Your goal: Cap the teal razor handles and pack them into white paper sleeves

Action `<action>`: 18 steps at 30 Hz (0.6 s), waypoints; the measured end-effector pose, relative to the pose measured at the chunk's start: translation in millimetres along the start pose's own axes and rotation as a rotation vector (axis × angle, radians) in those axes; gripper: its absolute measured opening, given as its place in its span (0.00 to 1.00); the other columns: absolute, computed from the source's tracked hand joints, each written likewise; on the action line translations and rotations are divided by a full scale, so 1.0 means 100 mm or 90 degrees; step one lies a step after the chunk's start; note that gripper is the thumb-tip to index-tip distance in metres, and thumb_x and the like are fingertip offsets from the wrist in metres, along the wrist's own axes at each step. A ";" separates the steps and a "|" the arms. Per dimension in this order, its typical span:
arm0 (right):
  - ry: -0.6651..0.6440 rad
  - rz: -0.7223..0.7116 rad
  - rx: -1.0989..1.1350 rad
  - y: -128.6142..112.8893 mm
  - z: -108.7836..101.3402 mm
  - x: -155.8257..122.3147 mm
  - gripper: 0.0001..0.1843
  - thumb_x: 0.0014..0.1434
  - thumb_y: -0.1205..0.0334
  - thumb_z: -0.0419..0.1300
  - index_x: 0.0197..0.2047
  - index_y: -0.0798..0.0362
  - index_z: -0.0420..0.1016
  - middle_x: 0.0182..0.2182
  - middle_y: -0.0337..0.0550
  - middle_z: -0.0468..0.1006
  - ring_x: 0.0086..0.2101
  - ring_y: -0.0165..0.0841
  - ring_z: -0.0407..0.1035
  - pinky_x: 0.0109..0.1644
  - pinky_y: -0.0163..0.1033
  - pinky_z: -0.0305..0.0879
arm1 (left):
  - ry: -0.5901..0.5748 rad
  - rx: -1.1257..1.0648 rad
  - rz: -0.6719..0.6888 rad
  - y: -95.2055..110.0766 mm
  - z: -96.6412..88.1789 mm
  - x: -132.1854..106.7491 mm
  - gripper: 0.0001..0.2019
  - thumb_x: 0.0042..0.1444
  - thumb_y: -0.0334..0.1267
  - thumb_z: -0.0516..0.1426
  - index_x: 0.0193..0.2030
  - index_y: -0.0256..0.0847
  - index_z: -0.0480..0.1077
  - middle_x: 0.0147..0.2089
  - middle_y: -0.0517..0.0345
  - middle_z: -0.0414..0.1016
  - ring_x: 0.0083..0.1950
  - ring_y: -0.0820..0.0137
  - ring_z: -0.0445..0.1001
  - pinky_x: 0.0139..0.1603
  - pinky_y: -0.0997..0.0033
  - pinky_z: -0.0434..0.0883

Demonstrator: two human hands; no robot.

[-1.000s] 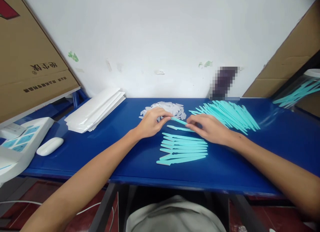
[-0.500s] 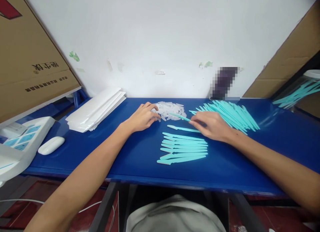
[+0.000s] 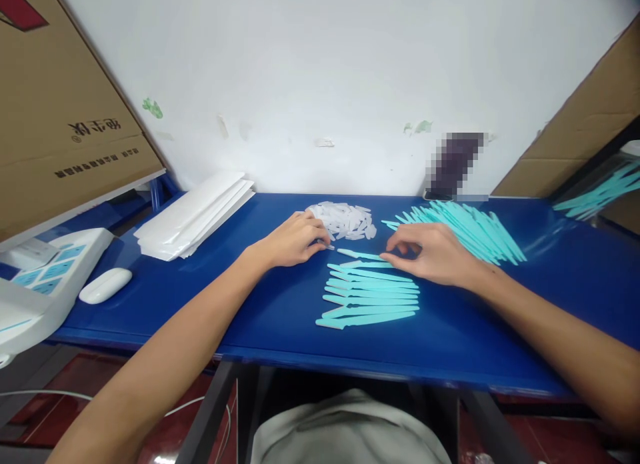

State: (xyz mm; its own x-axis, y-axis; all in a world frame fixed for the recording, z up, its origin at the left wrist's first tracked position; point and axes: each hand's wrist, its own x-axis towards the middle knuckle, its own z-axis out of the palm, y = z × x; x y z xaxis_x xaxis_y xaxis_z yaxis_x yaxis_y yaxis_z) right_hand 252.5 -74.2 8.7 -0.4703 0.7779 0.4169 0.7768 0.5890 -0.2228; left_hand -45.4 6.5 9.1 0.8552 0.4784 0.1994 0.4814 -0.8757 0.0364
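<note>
Cap pile (image 3: pixel 347 221) behind razor row (image 3: pixel 380 301), left of razor pile (image 3: pixel 475 227).

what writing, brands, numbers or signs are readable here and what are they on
"®": cardboard box at left, beside large upside-down Chinese-style characters I can't read reliably.
Smaller line below, same box: too blurred to read.
Blue panels on the white device: markings too small to read.
Dark thing by the wall: pixelated, nothing readable.
Teal tools: no text visible.

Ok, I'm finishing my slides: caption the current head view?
At a blue table, the left hand pinches a small translucent piece while the right hand holds a turquoise stick.
</note>
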 end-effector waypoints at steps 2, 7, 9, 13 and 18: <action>0.072 -0.006 0.026 -0.04 0.02 -0.03 0.14 0.60 0.49 0.61 0.30 0.50 0.75 0.21 0.39 0.73 0.23 0.32 0.65 0.30 0.39 0.58 | -0.012 0.006 0.004 0.01 -0.01 0.01 0.11 0.68 0.38 0.55 0.45 0.43 0.79 0.44 0.53 0.80 0.46 0.61 0.70 0.50 0.60 0.63; -0.005 -0.088 0.039 -0.13 0.04 -0.05 0.14 0.60 0.51 0.58 0.33 0.51 0.75 0.25 0.42 0.75 0.24 0.32 0.65 0.31 0.39 0.57 | -0.013 0.008 0.017 0.00 -0.01 0.00 0.11 0.66 0.36 0.56 0.47 0.43 0.80 0.44 0.51 0.81 0.47 0.61 0.75 0.48 0.63 0.66; -0.121 -0.076 0.023 -0.17 0.03 -0.03 0.14 0.64 0.53 0.56 0.35 0.51 0.77 0.30 0.43 0.77 0.27 0.33 0.66 0.32 0.39 0.57 | -0.009 0.015 0.019 0.00 -0.01 0.00 0.11 0.65 0.35 0.56 0.47 0.42 0.80 0.44 0.51 0.81 0.45 0.62 0.76 0.47 0.63 0.67; -0.194 -0.033 0.019 -0.22 0.01 0.03 0.16 0.66 0.50 0.55 0.37 0.50 0.79 0.30 0.45 0.77 0.33 0.38 0.70 0.40 0.41 0.61 | -0.010 0.043 0.000 0.01 0.00 0.00 0.11 0.62 0.33 0.56 0.45 0.41 0.80 0.43 0.50 0.81 0.43 0.62 0.77 0.44 0.64 0.68; -0.244 0.051 0.062 -0.24 0.02 0.05 0.15 0.65 0.50 0.57 0.37 0.50 0.80 0.19 0.35 0.68 0.22 0.31 0.62 0.36 0.40 0.59 | 0.000 0.078 -0.018 0.04 0.00 0.01 0.09 0.63 0.33 0.55 0.42 0.38 0.77 0.42 0.49 0.79 0.42 0.61 0.76 0.43 0.65 0.68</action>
State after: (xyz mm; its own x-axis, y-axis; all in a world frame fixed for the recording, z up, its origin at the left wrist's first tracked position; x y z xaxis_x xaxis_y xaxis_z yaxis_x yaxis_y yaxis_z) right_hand 230.6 -84.1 14.0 -0.5457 0.8370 0.0402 0.7831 0.5264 -0.3311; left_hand -42.8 3.1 9.5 0.8409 0.5029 0.2001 0.5252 -0.8475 -0.0772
